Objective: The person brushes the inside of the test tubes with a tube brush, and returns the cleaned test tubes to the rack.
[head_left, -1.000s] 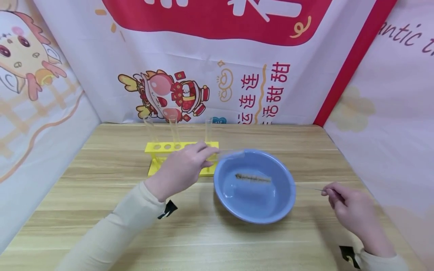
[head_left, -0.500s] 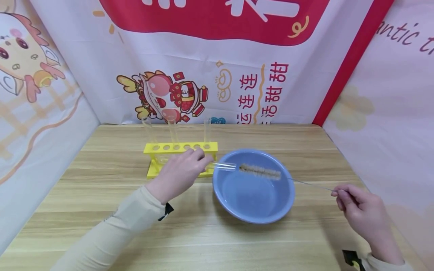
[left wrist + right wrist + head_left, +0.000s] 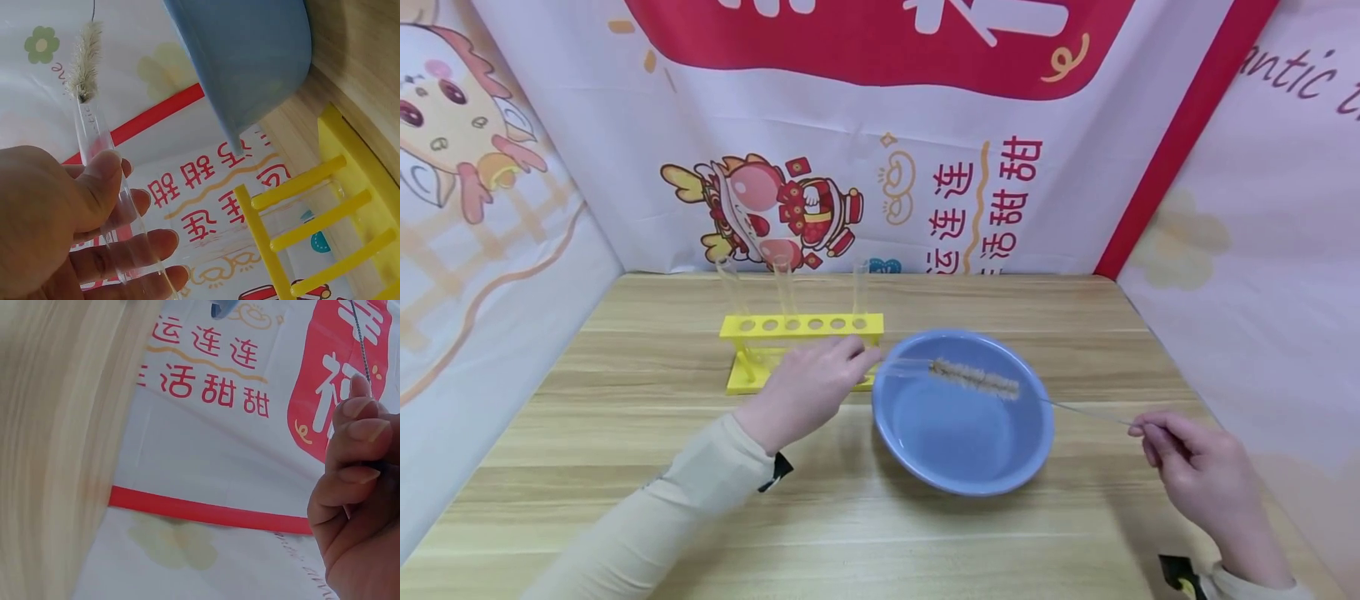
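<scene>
**Handling a clear tube (image 3: 94, 132) and a bottle brush (image 3: 973, 379): both light, one breakable**

Tube first. I've got it in view in the left hand (image 3: 808, 387), thumb on one side, curled fingers on the other, mouth end poking over the blue basin (image 3: 958, 454) at ten o'clock. Looks like thin glass, so I'd call it light, stiff, easy to crack, and slippery if wet; can't tell if it is. Best hold from my end: round the middle of the barrel, several fingers sharing the load, no hard squeeze near the mouth.

Brush next. Right hand (image 3: 1198, 471), just past three o'clock of the basin, pinches the wire handle (image 3: 1086, 410), fingers curled in. Bristles hang above the basin, slightly toward twelve from its middle, tip right at the tube's mouth; can't tell if it's inside. Bristles should give; wire should flex sideways. I'd hold closer to the bristles for less wobble, and go in straight, since a skewed push could chip the glass.

Yellow rack (image 3: 805, 332) between nine and ten o'clock, partly behind the left hand; three more tubes (image 3: 785, 292) stick up from it.
</scene>
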`<state>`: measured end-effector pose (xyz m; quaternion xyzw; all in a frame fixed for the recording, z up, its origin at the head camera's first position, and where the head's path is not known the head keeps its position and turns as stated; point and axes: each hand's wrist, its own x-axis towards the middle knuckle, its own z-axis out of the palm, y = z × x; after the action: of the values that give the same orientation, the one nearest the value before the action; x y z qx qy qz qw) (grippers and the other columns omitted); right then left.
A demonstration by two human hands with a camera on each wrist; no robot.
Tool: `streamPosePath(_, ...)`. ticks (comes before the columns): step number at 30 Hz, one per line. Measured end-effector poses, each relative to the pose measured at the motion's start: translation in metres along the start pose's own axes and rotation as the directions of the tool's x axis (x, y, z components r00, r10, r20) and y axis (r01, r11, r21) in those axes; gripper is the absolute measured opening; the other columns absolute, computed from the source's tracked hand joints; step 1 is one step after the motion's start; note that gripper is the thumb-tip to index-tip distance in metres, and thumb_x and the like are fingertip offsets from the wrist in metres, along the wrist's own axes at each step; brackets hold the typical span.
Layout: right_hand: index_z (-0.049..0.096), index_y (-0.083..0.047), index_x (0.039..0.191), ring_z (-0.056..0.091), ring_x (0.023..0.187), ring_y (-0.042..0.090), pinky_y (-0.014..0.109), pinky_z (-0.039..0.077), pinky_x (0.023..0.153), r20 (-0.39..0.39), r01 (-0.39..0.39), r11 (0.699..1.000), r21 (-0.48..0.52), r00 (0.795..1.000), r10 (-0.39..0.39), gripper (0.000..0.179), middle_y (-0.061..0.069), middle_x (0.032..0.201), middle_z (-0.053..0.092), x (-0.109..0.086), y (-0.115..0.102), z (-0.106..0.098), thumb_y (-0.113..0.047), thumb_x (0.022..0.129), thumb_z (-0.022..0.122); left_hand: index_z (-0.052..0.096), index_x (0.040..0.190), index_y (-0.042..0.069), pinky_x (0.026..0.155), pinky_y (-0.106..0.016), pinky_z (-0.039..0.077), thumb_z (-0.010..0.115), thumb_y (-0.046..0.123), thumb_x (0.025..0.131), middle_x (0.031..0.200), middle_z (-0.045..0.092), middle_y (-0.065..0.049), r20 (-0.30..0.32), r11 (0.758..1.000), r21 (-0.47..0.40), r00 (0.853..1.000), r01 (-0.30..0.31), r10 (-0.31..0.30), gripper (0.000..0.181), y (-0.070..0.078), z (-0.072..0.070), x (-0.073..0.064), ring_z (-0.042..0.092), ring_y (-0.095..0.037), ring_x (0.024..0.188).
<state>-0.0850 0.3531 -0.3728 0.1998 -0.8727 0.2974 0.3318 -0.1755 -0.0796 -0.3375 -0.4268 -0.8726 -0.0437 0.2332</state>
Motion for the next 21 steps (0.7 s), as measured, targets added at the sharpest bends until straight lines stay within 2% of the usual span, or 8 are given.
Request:
streamPosePath(4, 0.071, -0.004, 0.085, 0.046, 0.056, -0.005, 0.010, 0.038, 0.051, 0.002, 0.056, 0.998, -0.031, 0.998, -0.056, 0.030, -0.009, 0.065, 0.056, 0.004, 0.000, -0.002, 0.024, 0.076, 0.065, 0.065, 0.126, 0.011, 0.048, -0.023, 0.048, 0.065, 0.002, 0.094, 0.095, 0.063, -0.007, -0.006, 1.000, 0.025, 1.000, -0.010, 0.010, 0.033, 0.003, 0.003, 0.001, 0.059, -0.017, 0.073)
streamPosePath(8, 0.071, -0.010, 0.084, 0.044, 0.055, -0.006, 0.010, 0.038, 0.054, 0.025, 0.095, 0.993, -0.074, 0.995, -0.094, 0.026, -0.012, 0.063, 0.054, 0.008, -0.001, 0.000, 0.015, 0.080, 0.065, 0.066, 0.126, 0.013, 0.049, -0.023, 0.048, 0.068, 0.002, 0.093, 0.094, 0.063, -0.007, -0.026, 0.999, 0.025, 0.999, -0.032, 0.033, 0.035, 0.005, 0.004, 0.001, 0.059, -0.018, 0.073)
streamPosePath(11, 0.072, -0.009, 0.084, 0.043, 0.054, -0.006, 0.010, 0.037, 0.054, 0.021, 0.133, 0.990, -0.054, 0.991, -0.132, 0.021, -0.013, 0.063, 0.053, 0.011, -0.003, 0.005, 0.011, 0.082, 0.063, 0.066, 0.127, 0.013, 0.050, -0.023, 0.049, 0.068, 0.003, 0.093, 0.094, 0.063, -0.008, -0.031, 0.997, 0.037, 0.997, -0.064, 0.065, 0.036, 0.007, 0.005, 0.002, 0.058, -0.017, 0.072)
streamPosePath(15, 0.071, -0.005, 0.085, 0.044, 0.055, -0.005, 0.009, 0.036, 0.052, 0.016, 0.146, 0.989, -0.019, 0.989, -0.146, 0.022, -0.010, 0.064, 0.054, 0.015, -0.007, 0.012, 0.015, 0.080, 0.063, 0.065, 0.126, 0.011, 0.052, -0.022, 0.050, 0.068, 0.007, 0.094, 0.095, 0.063, -0.008, -0.012, 0.997, 0.039, 0.997, -0.072, 0.072, 0.032, 0.009, 0.007, 0.004, 0.058, -0.017, 0.074)
streamPosePath(21, 0.070, -0.006, 0.084, 0.043, 0.055, -0.003, 0.011, 0.035, 0.049, 0.034, 0.160, 0.986, -0.041, 0.987, -0.159, 0.029, -0.010, 0.063, 0.051, 0.021, -0.013, 0.022, 0.021, 0.074, 0.065, 0.067, 0.123, 0.009, 0.064, -0.027, 0.058, 0.073, 0.012, 0.091, 0.106, 0.067, -0.010, 0.045, 0.998, 0.027, 0.998, -0.052, 0.051, 0.033, 0.013, 0.006, 0.009, 0.064, -0.019, 0.086)
